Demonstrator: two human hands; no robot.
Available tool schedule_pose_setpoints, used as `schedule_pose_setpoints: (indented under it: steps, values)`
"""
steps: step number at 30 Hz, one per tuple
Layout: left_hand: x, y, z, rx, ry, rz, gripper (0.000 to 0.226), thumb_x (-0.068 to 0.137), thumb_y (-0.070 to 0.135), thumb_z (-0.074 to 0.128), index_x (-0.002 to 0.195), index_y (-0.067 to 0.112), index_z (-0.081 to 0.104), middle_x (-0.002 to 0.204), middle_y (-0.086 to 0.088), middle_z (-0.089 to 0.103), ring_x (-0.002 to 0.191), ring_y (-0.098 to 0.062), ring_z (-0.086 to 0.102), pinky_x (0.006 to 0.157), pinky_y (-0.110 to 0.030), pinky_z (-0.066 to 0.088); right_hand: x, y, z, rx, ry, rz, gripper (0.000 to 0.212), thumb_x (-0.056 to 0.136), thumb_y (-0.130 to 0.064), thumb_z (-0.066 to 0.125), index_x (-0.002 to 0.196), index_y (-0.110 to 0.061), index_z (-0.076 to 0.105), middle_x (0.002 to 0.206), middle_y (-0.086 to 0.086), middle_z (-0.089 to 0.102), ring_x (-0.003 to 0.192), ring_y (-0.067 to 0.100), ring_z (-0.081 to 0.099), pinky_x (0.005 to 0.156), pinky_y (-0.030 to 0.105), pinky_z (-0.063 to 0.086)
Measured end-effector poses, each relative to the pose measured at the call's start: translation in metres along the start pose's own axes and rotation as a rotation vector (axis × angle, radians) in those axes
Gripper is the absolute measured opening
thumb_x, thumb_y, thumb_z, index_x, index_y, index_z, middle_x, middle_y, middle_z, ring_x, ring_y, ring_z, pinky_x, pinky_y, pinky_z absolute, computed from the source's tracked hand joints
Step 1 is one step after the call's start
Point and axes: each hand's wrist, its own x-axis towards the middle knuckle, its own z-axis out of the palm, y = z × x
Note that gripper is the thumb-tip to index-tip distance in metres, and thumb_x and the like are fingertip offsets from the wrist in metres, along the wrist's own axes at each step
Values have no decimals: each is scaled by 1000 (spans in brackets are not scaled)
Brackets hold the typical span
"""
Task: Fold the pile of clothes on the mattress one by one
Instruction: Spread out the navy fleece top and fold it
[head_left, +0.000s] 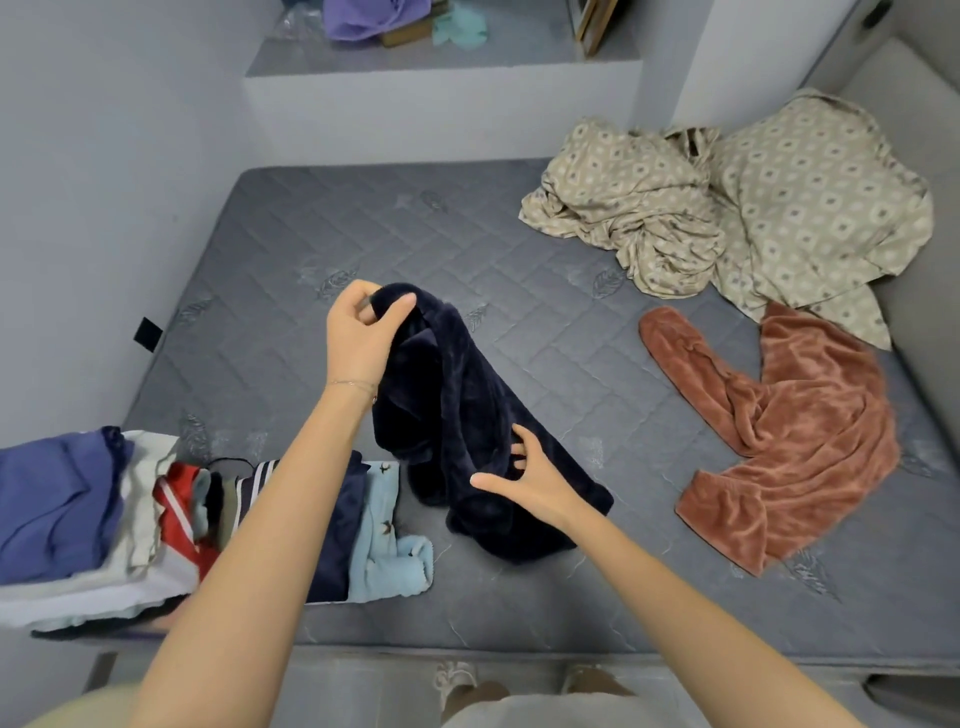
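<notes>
My left hand (363, 332) pinches the navy fleece garment (467, 405) above the mattress (519, 260); my right hand (524, 480) touches it, fingers spread. Thick fleece could slip.

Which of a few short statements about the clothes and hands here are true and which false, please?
1. The left hand holds up the navy garment. True.
2. The rust garment is neatly folded. False: it lies crumpled on the mattress.
3. A stack of clothes lies at the mattress's near left corner. True.
4. The right hand grips the rust garment. False: it touches the navy garment.
</notes>
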Motion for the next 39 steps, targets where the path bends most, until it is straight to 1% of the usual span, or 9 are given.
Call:
schedule_pose_setpoints:
  steps: [5,6,8,11,14,24,29,34,39]
  values:
    - [4,36,25,150,143,229,38,82,26,73,67,19,39,62,7,41,58,-7,37,57,-20,37,-5,-15,21,53,14,-136,134,48,-65,85,150,-40,1,148,-25,18,136,-1,24,114,28,27]
    - [5,43,28,161,134,257,38,81,27,73,67,20,39,61,9,40,57,-6,36,56,-19,36,-4,-18,25,91,76,-177,122,52,-62,85,148,-36,14,146,-26,27,132,-4,30,110,22,32]
    - [8,55,27,134,112,277,34,81,26,74,68,20,43,64,8,45,59,-6,42,58,-18,40,1,-26,22,191,223,-239,64,66,-48,83,120,-33,51,119,-30,57,111,-5,54,88,9,44]
    - [16,64,12,84,122,280,28,81,23,74,71,22,48,66,13,52,62,1,49,61,-14,44,7,-45,-4,304,353,-209,16,83,-27,74,80,-20,60,72,-15,65,72,5,60,61,11,43]
    - [27,66,-11,72,169,232,24,82,23,74,76,22,50,72,15,56,65,6,54,65,-11,45,9,-71,-44,371,431,-235,14,83,-14,73,73,-20,66,63,-13,66,57,-6,58,55,11,44]
    - [62,66,-53,-85,116,-108,32,83,25,73,107,6,63,96,-7,69,83,-18,65,69,-26,53,-27,-204,-133,430,553,-502,13,87,-30,68,80,-19,69,79,-2,70,73,6,66,63,20,52]
    - [58,53,-49,201,25,-13,3,90,12,64,88,12,62,85,-3,67,80,-13,61,72,-24,49,-49,-244,-136,389,561,-667,3,88,-29,66,88,-27,68,80,-15,72,77,-4,67,62,9,48]
    - [51,37,-44,649,54,-6,18,96,27,48,102,21,64,92,-3,66,82,-23,63,77,-34,45,-55,-241,-133,157,597,-674,13,89,-34,63,92,-22,65,83,-11,68,72,-12,61,57,3,41]
    - [44,37,-28,581,-7,-17,18,99,23,39,102,23,57,101,-4,65,72,-24,68,73,-35,53,-63,-223,-143,59,634,-582,7,92,-36,59,87,-31,61,82,-16,64,70,-16,59,55,2,39]
